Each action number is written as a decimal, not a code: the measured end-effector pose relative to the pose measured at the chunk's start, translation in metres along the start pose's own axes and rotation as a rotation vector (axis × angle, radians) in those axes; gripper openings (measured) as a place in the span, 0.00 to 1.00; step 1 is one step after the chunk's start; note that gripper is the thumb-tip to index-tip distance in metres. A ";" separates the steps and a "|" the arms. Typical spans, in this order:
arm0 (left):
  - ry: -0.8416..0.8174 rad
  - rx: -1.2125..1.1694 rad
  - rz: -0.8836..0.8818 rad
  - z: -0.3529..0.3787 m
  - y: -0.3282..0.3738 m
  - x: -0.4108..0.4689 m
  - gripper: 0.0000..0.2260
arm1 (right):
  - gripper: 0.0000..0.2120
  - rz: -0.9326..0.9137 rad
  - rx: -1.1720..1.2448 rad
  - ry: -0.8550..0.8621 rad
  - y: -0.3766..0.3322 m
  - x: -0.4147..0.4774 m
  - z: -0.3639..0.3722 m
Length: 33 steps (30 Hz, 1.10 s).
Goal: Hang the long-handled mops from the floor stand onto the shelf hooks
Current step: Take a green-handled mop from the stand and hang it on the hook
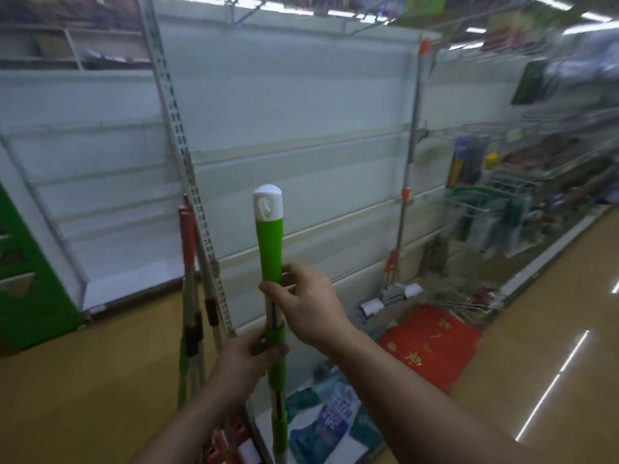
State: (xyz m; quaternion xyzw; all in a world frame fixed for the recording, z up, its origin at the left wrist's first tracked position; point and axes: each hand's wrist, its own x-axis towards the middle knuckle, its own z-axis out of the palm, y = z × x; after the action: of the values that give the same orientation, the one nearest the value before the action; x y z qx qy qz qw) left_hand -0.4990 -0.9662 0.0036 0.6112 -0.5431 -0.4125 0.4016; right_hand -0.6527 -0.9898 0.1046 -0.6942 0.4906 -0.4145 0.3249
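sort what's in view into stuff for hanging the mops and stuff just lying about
For the job: green mop, its white cap, red mops leaning nearby, top hooks.
Lying about: red mat, floor packets, green display.

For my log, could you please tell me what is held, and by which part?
The green-handled mop: right hand grips below its green sleeve, left hand at the lower collar.

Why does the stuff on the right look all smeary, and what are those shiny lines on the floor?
Head view: the goods on the right are smeared by blur, worst toward the edge; the green mop handle, gripped by the left hand and right hand, looks fairly sharp; the shiny lines on the floor are glare, probably from ceiling lights; the wide lens bends the shelf post.
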 end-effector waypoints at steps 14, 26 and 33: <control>-0.277 -0.076 0.269 0.144 0.104 0.030 0.09 | 0.14 0.044 -0.059 0.268 0.025 -0.013 -0.162; -0.305 -0.142 0.436 0.240 0.171 0.132 0.17 | 0.16 0.083 -0.035 0.397 0.059 0.065 -0.274; -0.274 -0.061 0.420 0.280 0.187 0.217 0.10 | 0.09 0.094 -0.028 0.389 0.088 0.134 -0.309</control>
State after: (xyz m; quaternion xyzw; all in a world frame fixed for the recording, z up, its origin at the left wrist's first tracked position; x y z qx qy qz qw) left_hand -0.8093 -1.2101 0.0704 0.4108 -0.6948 -0.4154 0.4194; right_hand -0.9423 -1.1577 0.2008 -0.5818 0.5815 -0.5185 0.2333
